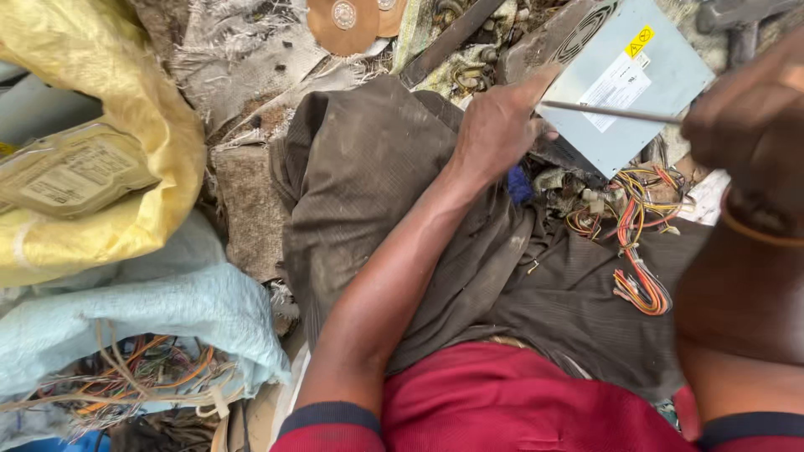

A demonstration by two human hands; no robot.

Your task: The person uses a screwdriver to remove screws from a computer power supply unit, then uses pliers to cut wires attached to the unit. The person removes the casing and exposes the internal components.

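On the lap, left hand pressed flat on grey metal box; right hand closed around thin metal rod, coloured wires below

This was an informal electronics scrap yard, worked outdoors on the ground. A grey metal computer power supply trailed a bundle of coloured wires, a yellow sack held a salvaged hard drive, and a pale blue woven sack spilled stripped cables. Frayed sacking, dirt and loose metal parts lay all around.
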